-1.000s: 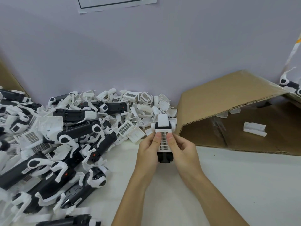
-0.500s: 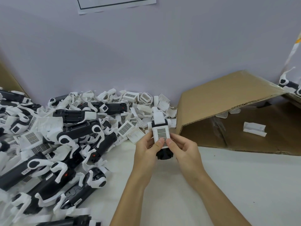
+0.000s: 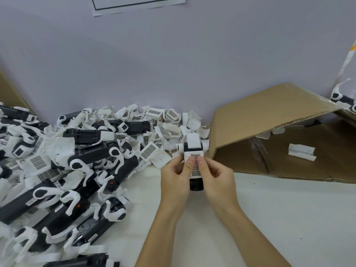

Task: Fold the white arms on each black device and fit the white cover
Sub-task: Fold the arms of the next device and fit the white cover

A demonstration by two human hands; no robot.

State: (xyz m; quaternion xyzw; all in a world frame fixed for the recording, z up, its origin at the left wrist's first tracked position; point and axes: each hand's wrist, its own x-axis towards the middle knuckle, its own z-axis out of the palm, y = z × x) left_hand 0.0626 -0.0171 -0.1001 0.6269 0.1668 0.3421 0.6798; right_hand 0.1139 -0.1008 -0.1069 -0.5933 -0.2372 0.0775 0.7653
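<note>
Hands both on one black device (image 3: 196, 185), held mid-frame above white table (image 3: 269, 209) — left hand (image 3: 176, 180) and right hand (image 3: 216, 179) curled round its sides, both thumbs pressing white cover (image 3: 193, 157) with its grid patch. Two white arms (image 3: 180, 147) sticking out at far end. Heap of uncovered devices (image 3: 92, 155) and loose covers left — too many to count. One white piece (image 3: 302, 154) in cardboard box (image 3: 269, 116), right.

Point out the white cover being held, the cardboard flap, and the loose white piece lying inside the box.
white cover (image 3: 193, 157): head view, upper edge above its grille.
cardboard flap (image 3: 269, 112): head view, middle of its face.
loose white piece (image 3: 302, 151): head view, its centre.
</note>
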